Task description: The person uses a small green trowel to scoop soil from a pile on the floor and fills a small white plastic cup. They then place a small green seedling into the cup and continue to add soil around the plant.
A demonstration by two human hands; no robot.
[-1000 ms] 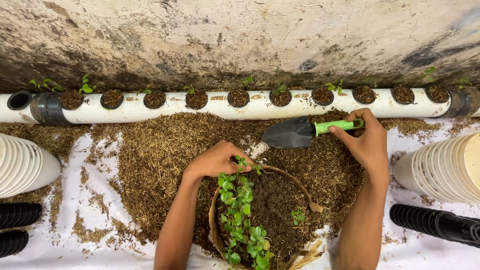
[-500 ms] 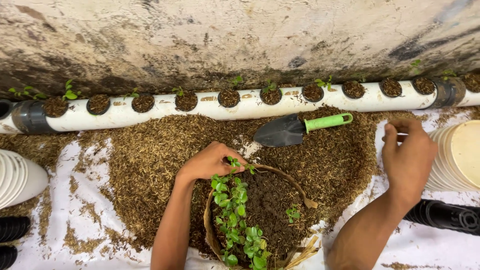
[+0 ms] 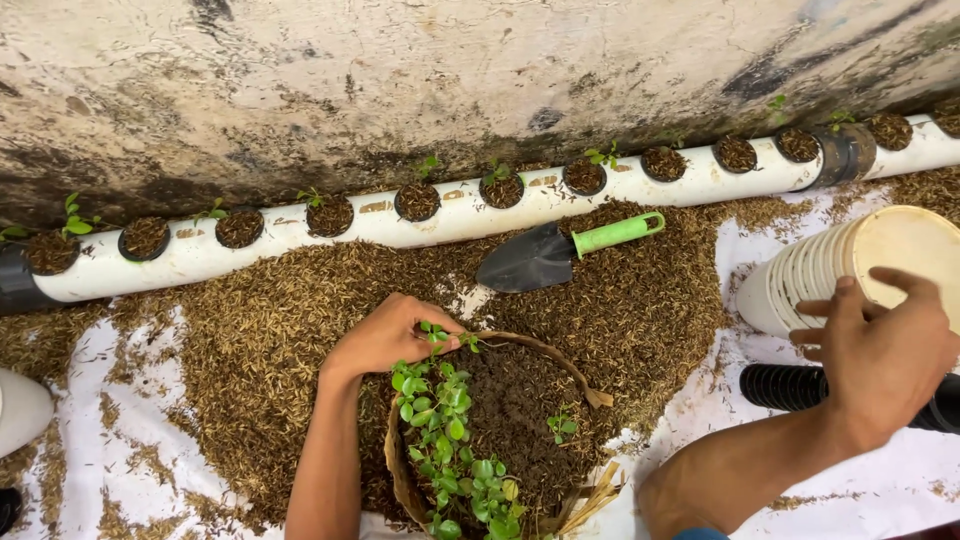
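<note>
My left hand [image 3: 385,335] rests on the near-left rim of a round woven basket [image 3: 400,475] filled with dark soil and small green seedlings [image 3: 440,420], fingers curled by the top plants. My right hand [image 3: 880,345] hovers with fingers spread just in front of a stack of white cups [image 3: 850,265] lying on its side at the right, holding nothing. A small trowel with a dark blade and green handle [image 3: 565,250] lies alone on the brown husk pile, beside a white pipe.
A long white pipe [image 3: 460,220] with soil-filled holes and tiny sprouts runs along a stained wall. Brown husk litter [image 3: 260,340] covers a white sheet. A stack of black net pots [image 3: 785,385] lies at the right. Another white object [image 3: 20,410] sits at the left edge.
My right hand let go of the trowel and moved right to the white cup stack. The trowel stays on the husk. The left hand remains at the basket rim.
</note>
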